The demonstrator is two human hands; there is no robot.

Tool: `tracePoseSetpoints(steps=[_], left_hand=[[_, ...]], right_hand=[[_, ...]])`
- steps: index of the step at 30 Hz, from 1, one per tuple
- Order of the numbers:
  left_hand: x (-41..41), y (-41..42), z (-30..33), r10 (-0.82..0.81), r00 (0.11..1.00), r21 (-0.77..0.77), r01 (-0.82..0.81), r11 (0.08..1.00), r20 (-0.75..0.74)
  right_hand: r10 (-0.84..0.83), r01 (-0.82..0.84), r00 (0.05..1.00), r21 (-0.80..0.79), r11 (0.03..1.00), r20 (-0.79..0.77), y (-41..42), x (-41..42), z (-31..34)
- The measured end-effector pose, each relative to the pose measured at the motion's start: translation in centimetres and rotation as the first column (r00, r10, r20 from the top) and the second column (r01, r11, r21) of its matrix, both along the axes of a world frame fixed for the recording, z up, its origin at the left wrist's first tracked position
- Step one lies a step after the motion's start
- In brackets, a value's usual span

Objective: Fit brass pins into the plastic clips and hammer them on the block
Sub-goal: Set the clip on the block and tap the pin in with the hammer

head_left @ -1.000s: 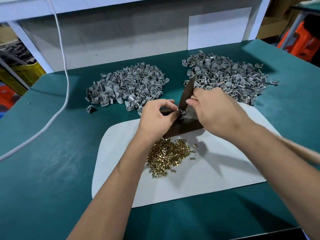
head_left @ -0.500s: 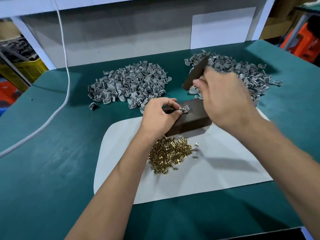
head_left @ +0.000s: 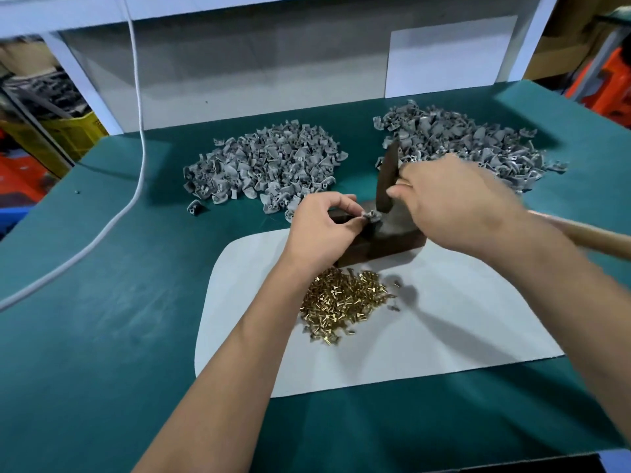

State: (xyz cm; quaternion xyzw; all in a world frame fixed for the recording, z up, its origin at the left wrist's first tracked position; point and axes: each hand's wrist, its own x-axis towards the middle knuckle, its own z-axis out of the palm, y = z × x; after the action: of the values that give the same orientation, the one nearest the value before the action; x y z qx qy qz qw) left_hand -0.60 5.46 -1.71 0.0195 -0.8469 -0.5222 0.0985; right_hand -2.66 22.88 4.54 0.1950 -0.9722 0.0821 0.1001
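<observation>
Clip being worked: we see one grey plastic clip (head_left: 372, 216) sitting on the top of the dark block (head_left: 396, 242), at its left part.
Left hand: our left hand (head_left: 321, 230) pinches this clip between the thumb and the fingertips and keeps it against the block.
Right hand: our right hand (head_left: 454, 203) is curled around the hammer (head_left: 387, 179), close to its dark metal head; the picture is blurred here.
Hammer: the dark head stands almost upright, its lower end just above the clip, and we cannot tell if it touches. The wooden handle comes out behind the right wrist.
Block: it lies on the far edge of the white mat (head_left: 426, 336), partly hidden by both hands.
Brass pins: a loose heap of brass pins (head_left: 345, 303) lies on the mat, just in front of the block and beside the left wrist.
Clip piles: one pile of grey clips (head_left: 263, 165) is behind the left hand, and a second pile (head_left: 478, 145) is behind the right hand, both on the green table (head_left: 102, 319).
Cable: a white cable (head_left: 136, 97) hangs down at the left and runs over the table.
</observation>
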Motion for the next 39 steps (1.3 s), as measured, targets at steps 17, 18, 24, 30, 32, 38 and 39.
tracePoseSetpoints(steps=[17, 18, 24, 30, 32, 38, 39], left_hand=[[-0.3, -0.1, -0.3, 0.000, 1.000, 0.016, 0.000, 1.000, -0.002], [-0.3, -0.1, -0.3, -0.002, 1.000, 0.014, 0.002, 1.000, -0.001], [-0.2, -0.3, -0.1, -0.007, 0.999, -0.010, 0.006, 1.000, -0.032], [0.0, -0.1, 0.0, -0.026, 0.999, 0.063, 0.028, 0.998, -0.032], [0.0, 0.0, 0.0, -0.032, 0.999, 0.076, 0.033, 0.997, -0.023], [0.1, 0.2, 0.2, -0.061, 0.998, 0.113, 0.062, 0.992, -0.018], [0.2, 0.2, 0.2, -0.063, 0.998, 0.122, 0.064, 0.990, -0.016]], right_hand=[[0.020, -0.023, 0.999, 0.084, 0.996, 0.034, -1.4, 0.0, -1.1], [0.032, -0.042, 0.997, 0.128, 0.991, 0.073, -1.3, -0.1, -1.2], [0.089, -0.074, 0.988, -0.117, 0.990, 0.124, 1.9, -0.6, 0.1], [0.064, -0.042, 0.963, -0.091, 0.995, 0.260, 6.4, -1.3, 0.2], [0.029, -0.030, 0.960, 0.000, 1.000, 0.277, 7.0, -1.3, -0.8], [-0.040, 0.015, 0.949, 0.081, 0.997, 0.312, 6.8, -1.0, -2.1], [-0.027, 0.000, 0.953, 0.089, 0.996, 0.303, 6.7, -1.1, -1.8]])
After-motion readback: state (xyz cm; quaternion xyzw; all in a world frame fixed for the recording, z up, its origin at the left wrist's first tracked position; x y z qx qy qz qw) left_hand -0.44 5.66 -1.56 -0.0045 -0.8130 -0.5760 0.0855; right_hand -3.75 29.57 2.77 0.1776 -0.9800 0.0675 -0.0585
